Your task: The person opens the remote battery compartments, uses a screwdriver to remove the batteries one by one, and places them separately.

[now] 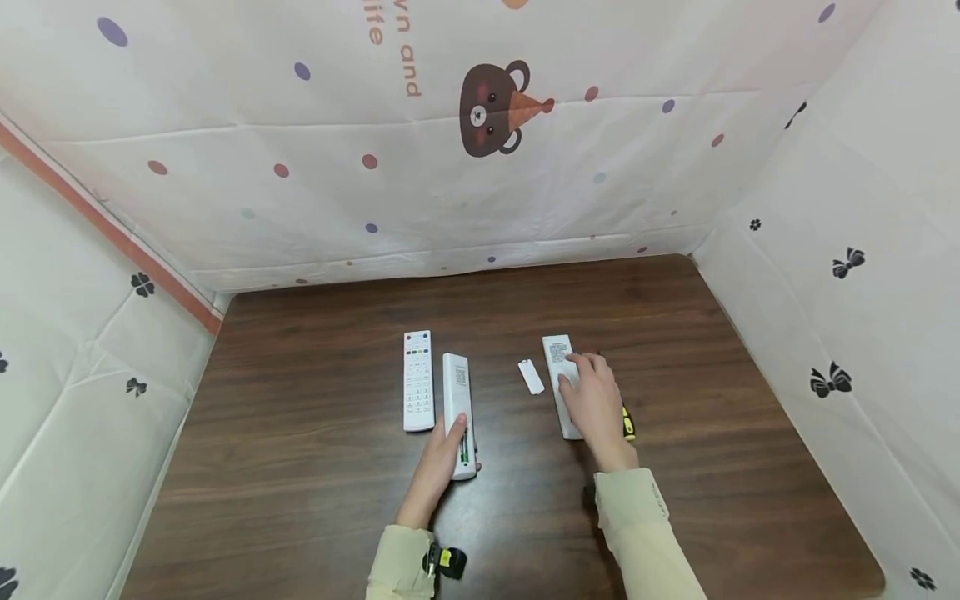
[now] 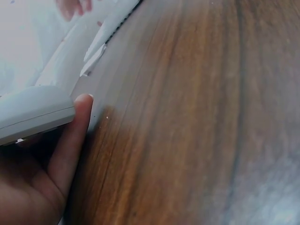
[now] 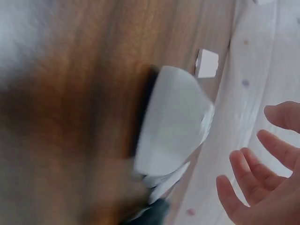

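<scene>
My left hand (image 1: pixel 433 468) grips the lower end of a white remote control (image 1: pixel 456 385), its back turned up. Its battery compartment is uncovered, with something green inside. In the left wrist view a finger lies along this remote's end (image 2: pixel 37 112). Over a second white remote (image 1: pixel 557 350), which lies back up with a printed label, hovers my right hand (image 1: pixel 596 404). Its fingers are loosely bent and hold nothing; the right wrist view shows them apart from that remote (image 3: pixel 176 122). Between these two remotes lies a small white battery cover (image 1: pixel 531 377).
A third white remote (image 1: pixel 418 381) lies buttons up, left of the held one. Beside my right hand is a yellow and black object (image 1: pixel 628 423), mostly hidden. Patterned cloth walls (image 1: pixel 450 200) border the brown wooden table (image 1: pixel 315 500) at the back and sides.
</scene>
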Motion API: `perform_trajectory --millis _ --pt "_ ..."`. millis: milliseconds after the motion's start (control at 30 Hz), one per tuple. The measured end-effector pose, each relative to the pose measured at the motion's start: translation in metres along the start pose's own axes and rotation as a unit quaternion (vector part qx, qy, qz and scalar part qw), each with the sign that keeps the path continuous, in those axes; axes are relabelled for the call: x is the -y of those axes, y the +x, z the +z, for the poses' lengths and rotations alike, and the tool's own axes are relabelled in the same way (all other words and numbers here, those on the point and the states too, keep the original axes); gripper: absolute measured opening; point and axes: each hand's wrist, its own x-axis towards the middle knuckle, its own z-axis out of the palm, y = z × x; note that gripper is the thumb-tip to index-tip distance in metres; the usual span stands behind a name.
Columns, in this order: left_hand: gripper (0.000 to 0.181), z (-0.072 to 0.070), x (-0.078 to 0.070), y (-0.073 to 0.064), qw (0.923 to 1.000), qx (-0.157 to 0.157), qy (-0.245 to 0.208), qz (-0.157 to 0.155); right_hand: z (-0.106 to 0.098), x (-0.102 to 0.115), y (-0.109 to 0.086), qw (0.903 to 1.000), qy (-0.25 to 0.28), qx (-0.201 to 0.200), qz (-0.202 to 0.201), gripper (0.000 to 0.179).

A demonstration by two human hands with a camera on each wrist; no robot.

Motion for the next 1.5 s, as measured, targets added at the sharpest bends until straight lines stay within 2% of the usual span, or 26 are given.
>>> perform_trajectory --millis 133,300,500,733,833,1033,1200,1400,1500 --pt "0.064 -0.002 -0.001 -0.001 1.0000 0.002 0.004 -0.003 -0.003 -0.013 -0.008 0.9972 0.030 0.004 0.068 0.036" --pt "0.060 -0.003 -0.001 -0.002 1.0000 0.008 -0.002 -0.001 -0.008 -0.033 -0.013 0.9910 0.024 0.006 0.132 0.036" --pt "0.061 -0.005 -0.003 -0.002 0.9999 0.015 -0.001 0.003 -0.015 -0.051 -0.014 0.9825 0.023 0.031 0.182 0.040" --pt "0.074 -0.007 -0.004 -0.005 0.9997 0.006 0.025 -0.005 -0.016 -0.060 -0.017 0.9770 0.013 0.081 0.197 0.049" --pt "0.077 -0.007 -0.004 -0.004 0.9997 0.004 0.023 -0.004 -0.015 -0.063 -0.017 0.9758 0.010 0.092 0.198 0.050" --pt "0.077 -0.007 -0.003 -0.003 0.9999 0.005 0.011 -0.006 -0.015 -0.065 -0.018 0.9749 0.015 0.093 0.202 0.050" --pt "0.081 -0.006 -0.003 -0.005 0.9991 -0.016 0.039 -0.009 -0.015 -0.066 -0.019 0.9765 0.011 0.088 0.196 0.049" --pt "0.079 -0.006 -0.001 -0.005 0.9996 -0.003 0.027 -0.010 -0.014 -0.072 -0.020 0.9780 0.014 0.088 0.188 0.047" --pt "0.078 -0.007 0.000 -0.005 0.9998 0.004 0.018 -0.010 -0.014 -0.073 -0.021 0.9763 0.029 0.084 0.198 0.047"
